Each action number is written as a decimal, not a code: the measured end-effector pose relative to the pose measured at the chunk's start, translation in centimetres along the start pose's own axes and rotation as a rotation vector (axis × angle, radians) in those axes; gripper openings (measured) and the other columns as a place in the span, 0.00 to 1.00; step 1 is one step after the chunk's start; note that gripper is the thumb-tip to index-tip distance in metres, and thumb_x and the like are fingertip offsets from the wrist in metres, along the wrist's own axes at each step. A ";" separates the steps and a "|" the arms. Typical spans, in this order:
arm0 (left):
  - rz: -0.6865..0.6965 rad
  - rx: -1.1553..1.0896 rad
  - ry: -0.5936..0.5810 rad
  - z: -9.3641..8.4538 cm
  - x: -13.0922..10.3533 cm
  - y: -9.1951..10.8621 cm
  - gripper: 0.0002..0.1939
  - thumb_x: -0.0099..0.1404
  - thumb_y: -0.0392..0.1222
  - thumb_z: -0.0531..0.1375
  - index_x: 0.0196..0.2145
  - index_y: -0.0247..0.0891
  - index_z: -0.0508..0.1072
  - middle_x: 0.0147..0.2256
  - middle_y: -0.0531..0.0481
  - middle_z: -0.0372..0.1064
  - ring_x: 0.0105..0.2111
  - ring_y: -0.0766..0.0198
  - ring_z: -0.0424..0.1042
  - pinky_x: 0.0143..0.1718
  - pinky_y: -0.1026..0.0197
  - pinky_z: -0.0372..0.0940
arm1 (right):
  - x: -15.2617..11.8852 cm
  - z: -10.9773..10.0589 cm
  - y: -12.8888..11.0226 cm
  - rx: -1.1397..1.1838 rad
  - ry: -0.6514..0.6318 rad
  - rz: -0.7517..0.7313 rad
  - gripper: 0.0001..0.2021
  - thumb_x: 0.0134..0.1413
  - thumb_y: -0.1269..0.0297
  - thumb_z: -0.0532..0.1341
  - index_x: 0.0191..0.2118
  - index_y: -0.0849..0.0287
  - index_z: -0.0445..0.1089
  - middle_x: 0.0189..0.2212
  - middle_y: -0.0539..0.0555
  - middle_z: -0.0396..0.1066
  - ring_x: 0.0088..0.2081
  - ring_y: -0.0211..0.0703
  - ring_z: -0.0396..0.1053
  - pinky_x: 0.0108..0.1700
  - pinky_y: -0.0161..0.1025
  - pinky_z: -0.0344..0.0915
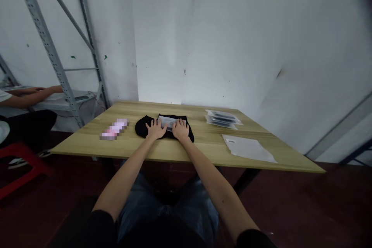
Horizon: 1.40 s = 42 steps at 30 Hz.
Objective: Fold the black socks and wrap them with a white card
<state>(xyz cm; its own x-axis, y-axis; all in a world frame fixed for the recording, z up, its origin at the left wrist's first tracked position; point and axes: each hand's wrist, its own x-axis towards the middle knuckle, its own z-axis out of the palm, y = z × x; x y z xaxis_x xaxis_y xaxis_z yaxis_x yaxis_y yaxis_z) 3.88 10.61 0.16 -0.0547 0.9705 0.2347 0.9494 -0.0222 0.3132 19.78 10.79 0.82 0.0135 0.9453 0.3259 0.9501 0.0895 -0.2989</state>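
A piece of black cloth [143, 125], perhaps a garment, lies on the wooden table in front of me. On top of it rests a pale, translucent rectangular sheet or packet [167, 120]; its exact kind is hard to make out. My left hand [156, 129] presses down with fingers spread, on the cloth and the left end of the pale sheet. At the sheet's right end, my right hand [180, 129] lies palm down, its fingers stretched forward over the sheet and cloth. Both hands partly cover what is beneath them.
Several flat packets in clear bags [223, 119] are stacked at the right rear of the table [203, 153]. Nearer lies a flat white bag [249, 148] with a label. A blurred pink item [114, 129] is at left. Beyond the metal rack [49, 42] are another person's arms [35, 96].
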 end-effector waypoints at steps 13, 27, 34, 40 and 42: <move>0.307 0.030 0.328 -2.3 -5.3 0.1 0.35 0.80 0.59 0.41 0.73 0.38 0.63 0.75 0.38 0.52 0.76 0.47 0.48 0.76 0.34 0.28 | -5.2 -2.6 1.2 -0.044 0.189 -0.246 0.31 0.78 0.55 0.41 0.76 0.65 0.56 0.77 0.62 0.49 0.77 0.53 0.45 0.77 0.57 0.40; 0.388 -0.006 -0.085 -4.3 -12.4 -5.0 0.35 0.78 0.63 0.45 0.76 0.49 0.56 0.76 0.47 0.50 0.77 0.51 0.46 0.76 0.36 0.36 | -11.3 -5.2 6.2 -0.064 -0.189 -0.311 0.32 0.77 0.44 0.43 0.77 0.52 0.55 0.78 0.54 0.45 0.79 0.55 0.39 0.76 0.58 0.42; 0.421 0.022 -0.073 -4.7 -14.1 -7.0 0.34 0.79 0.64 0.43 0.75 0.50 0.58 0.76 0.49 0.49 0.77 0.52 0.45 0.76 0.40 0.40 | -12.1 -5.2 7.3 -0.104 -0.186 -0.289 0.32 0.76 0.45 0.44 0.78 0.49 0.53 0.78 0.54 0.47 0.78 0.55 0.41 0.76 0.57 0.42; 0.410 0.060 -0.062 -4.8 -14.2 -6.8 0.34 0.79 0.63 0.42 0.75 0.49 0.58 0.76 0.49 0.49 0.77 0.52 0.46 0.76 0.40 0.41 | -12.2 -5.3 7.3 -0.088 -0.184 -0.279 0.32 0.76 0.45 0.44 0.77 0.50 0.54 0.78 0.54 0.47 0.78 0.56 0.43 0.76 0.58 0.41; 0.401 0.058 -0.066 -4.8 -14.2 -6.7 0.35 0.79 0.64 0.43 0.75 0.47 0.57 0.76 0.48 0.48 0.77 0.52 0.45 0.76 0.40 0.42 | -12.2 -5.3 7.3 -0.082 -0.181 -0.280 0.32 0.76 0.45 0.45 0.77 0.50 0.54 0.77 0.55 0.48 0.78 0.56 0.42 0.76 0.58 0.41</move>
<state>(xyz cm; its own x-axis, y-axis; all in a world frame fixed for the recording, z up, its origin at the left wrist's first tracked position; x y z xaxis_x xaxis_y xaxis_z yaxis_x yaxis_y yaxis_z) -3.19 -4.13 -0.86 0.3417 0.9010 0.2671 0.9073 -0.3904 0.1560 28.21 -1.71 -0.58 -0.2997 0.9288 0.2180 0.9312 0.3345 -0.1449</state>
